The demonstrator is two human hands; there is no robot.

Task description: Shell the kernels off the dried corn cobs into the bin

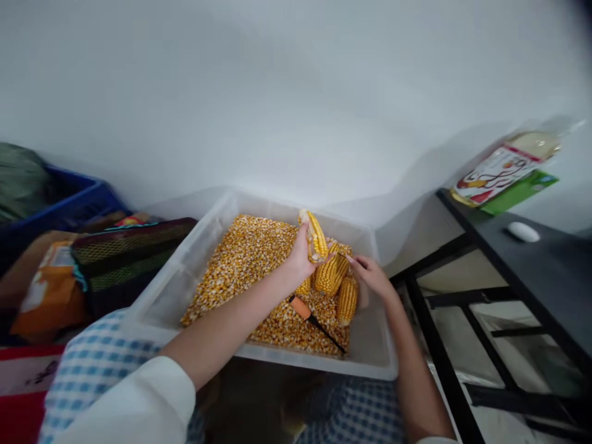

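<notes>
Because the corn cob point(318, 237) sits above the right half of the tub point(377, 333), clamped in the fingers of the left hand point(301, 258), a loosened grip could drop it toward the nearer screwdriver point(300, 306), while whether the fingers of the right hand point(369, 271) pinch anything I cannot tell.

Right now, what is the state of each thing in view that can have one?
Tub: open-topped
Loose kernels: spread inside the tub
Held cob: tilted, bearing kernels
Left hand: closed around the held cob
Right hand: partly curled, grip unclear
Other cobs: lying in the tub
Orange-handled tool: lying on loose kernels
</notes>
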